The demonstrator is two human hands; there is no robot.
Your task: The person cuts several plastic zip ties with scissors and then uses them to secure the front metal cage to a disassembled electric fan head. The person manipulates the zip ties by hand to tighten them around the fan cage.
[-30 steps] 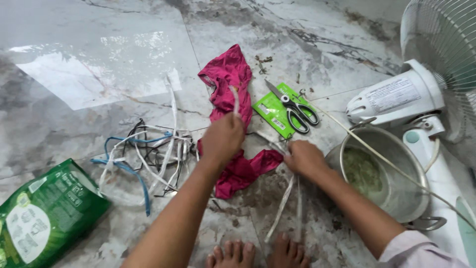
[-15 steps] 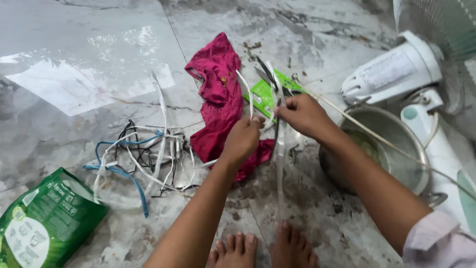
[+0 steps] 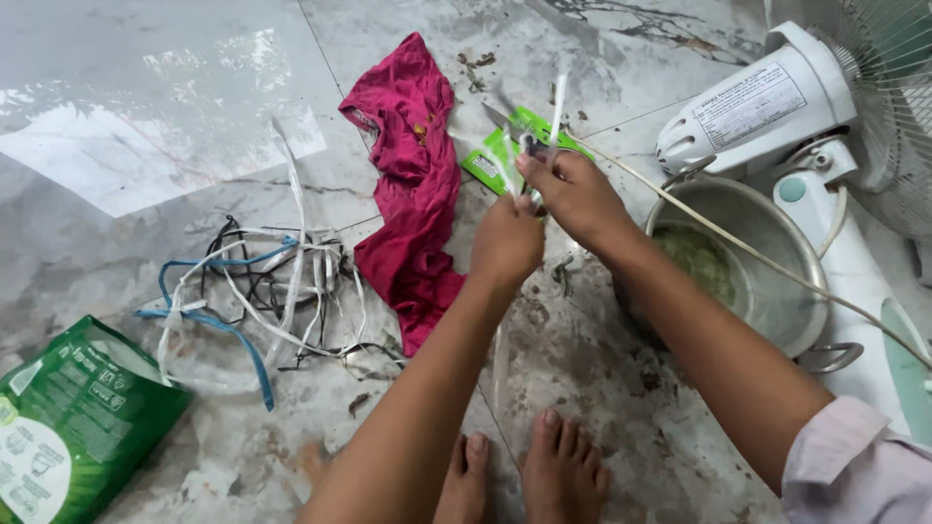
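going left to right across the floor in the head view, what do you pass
green packet → tangle of white, blue and black strips → magenta cloth → left hand → right hand → steel pot → white fan

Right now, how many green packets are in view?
2. A large green bag lies at the bottom-left corner, partly cut off by the frame edge. A small green packet lies beside the pink cloth, partly behind the hands, so more could be hidden there.

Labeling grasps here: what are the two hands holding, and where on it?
Both hold thin white strips. The right hand pinches them near their upper ends, tips sticking up above its fingers. The left hand grips just below; the rest hangs down.
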